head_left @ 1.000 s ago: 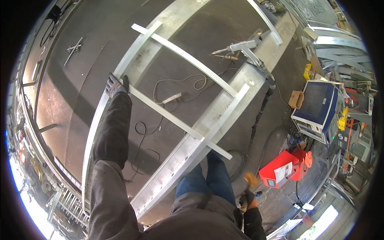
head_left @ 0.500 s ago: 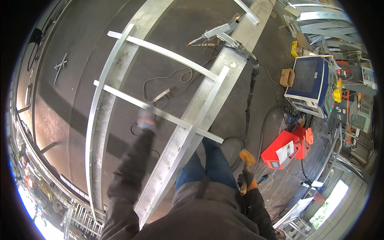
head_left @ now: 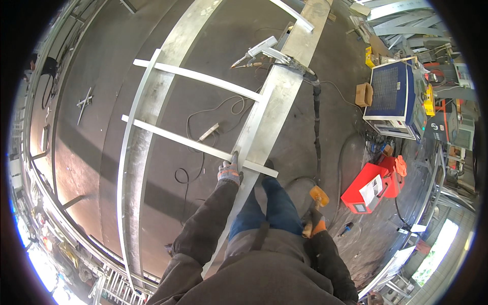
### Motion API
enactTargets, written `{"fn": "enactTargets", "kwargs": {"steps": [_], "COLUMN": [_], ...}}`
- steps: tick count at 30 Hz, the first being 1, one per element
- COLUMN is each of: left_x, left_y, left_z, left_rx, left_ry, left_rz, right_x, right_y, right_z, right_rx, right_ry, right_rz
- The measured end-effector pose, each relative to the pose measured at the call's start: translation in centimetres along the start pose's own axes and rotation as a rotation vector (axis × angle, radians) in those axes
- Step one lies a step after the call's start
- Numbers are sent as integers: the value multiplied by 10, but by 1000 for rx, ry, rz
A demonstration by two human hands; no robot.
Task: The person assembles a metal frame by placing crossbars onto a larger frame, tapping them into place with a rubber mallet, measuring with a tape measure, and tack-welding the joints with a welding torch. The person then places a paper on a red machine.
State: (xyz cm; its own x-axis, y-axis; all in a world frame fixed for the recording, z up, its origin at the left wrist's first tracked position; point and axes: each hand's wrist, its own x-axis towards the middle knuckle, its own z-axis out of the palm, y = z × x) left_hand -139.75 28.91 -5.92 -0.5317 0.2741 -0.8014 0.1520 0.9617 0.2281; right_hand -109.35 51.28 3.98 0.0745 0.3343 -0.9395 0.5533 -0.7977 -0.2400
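My left hand (head_left: pixel 230 172), in a grey and orange glove, is at the nearer metal crossbar (head_left: pixel 175 138), beside its joint with the straight rail (head_left: pixel 252 133). Its fingers are curled against the crossbar, one reaching over it. A curved rail (head_left: pixel 124 152) runs along the far side of this ladder-like frame, and a second crossbar (head_left: pixel 203 78) spans it farther off. At my right side, my gloved right hand (head_left: pixel 316 223) is closed round the handle of a mallet with an amber-yellow head (head_left: pixel 319 196).
Wide metal beams (head_left: pixel 284 94) support the frame. A welding torch (head_left: pixel 262 48) with a thick black cable (head_left: pixel 316 122) rests on one. To the right stand a red machine (head_left: pixel 363 189), a blue-and-white unit (head_left: pixel 389 96) and a small cardboard box (head_left: pixel 364 95). Thin cable (head_left: pixel 189 119) loops across the dark floor.
My left hand has moved right, from mid-crossbar to the joint with the straight rail. The right hand still holds the mallet low at my side. The view has shifted slightly.
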Motion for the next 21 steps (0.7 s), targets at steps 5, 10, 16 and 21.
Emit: {"fn": "enactTargets", "kwargs": {"steps": [5,10,16,21], "left_x": [7,6,13,16], "left_y": [5,1,-1,-5], "left_z": [2,3,8,-7], "left_rx": [50,60,112,168], "left_ry": [-11,-8,-9,-53], "left_rz": [9,14,-14,-37], "right_x": [-27,-16,27,-14], "right_y": [-12,-16,25,-9], "right_z": [52,3,30,61], "right_rx": [-211,31,437,-81], "right_ry": [-406,-221,-217,-563], "right_rz": [5,59,217,-26]}}
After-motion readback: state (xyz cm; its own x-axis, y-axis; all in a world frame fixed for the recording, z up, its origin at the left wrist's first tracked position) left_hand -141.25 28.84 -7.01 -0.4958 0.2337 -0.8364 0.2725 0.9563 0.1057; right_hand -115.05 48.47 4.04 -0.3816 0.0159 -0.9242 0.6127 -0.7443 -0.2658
